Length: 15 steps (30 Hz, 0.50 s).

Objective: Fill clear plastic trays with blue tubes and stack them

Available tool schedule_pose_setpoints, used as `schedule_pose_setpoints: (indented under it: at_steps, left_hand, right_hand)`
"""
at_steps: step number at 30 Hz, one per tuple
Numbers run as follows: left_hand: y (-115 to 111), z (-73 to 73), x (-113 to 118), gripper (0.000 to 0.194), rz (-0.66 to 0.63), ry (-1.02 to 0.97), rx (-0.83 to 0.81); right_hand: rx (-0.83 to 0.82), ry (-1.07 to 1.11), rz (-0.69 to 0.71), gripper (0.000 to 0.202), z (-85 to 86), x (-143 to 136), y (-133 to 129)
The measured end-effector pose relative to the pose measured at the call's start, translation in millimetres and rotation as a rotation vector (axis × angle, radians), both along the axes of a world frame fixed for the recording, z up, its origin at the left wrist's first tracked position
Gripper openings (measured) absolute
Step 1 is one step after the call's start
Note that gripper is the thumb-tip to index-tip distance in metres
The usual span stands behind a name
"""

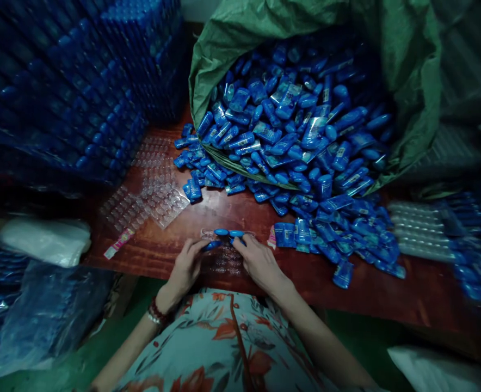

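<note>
A clear plastic tray (226,262) with moulded pockets lies before me at the table's near edge, between my hands. Two small blue bottles, a left one (221,232) and a right one (236,233), sit side by side at its far end. My left hand (186,268) has its fingers closed on another small blue bottle (211,246) at the tray's left side. Over the tray's right side, my right hand (260,265) pinches a blue bottle (233,240), mostly hidden by the fingers.
A green sack (211,60) spills many blue bottles (281,147) onto the wooden table (150,250). Empty clear trays (142,201) lie to the left, beside tall stacks of filled trays (102,109). More trays (420,231) sit at right.
</note>
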State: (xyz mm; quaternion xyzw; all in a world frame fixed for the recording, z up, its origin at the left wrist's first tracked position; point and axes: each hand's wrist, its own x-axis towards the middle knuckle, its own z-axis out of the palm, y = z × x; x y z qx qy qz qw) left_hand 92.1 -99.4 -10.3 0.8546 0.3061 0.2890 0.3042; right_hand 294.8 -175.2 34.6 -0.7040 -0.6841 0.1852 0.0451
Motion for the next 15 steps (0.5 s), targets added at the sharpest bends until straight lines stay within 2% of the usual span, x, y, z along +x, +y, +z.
schedule_pose_setpoints:
  at_steps: [4, 8, 12, 15]
  left_hand:
    - [19, -14.9, 14, 0.041, -0.192, 0.098, 0.147]
    - [39, -10.5, 12, 0.039, -0.414, 0.139, 0.278]
    - [43, -5.2, 9, 0.042, -0.499, 0.178, 0.407]
    - [39, -8.3, 12, 0.043, -0.491, 0.165, 0.475]
  right_hand:
    - [0.015, 0.073, -0.024, 0.038, -4.7, 7, -3]
    - [0.031, 0.060, 0.003, 0.041, -9.0, 8, -3]
    - [0.012, 0.044, 0.052, 0.038, -5.6, 7, 4]
    - [0.013, 0.040, 0.058, 0.037, -3.7, 8, 8]
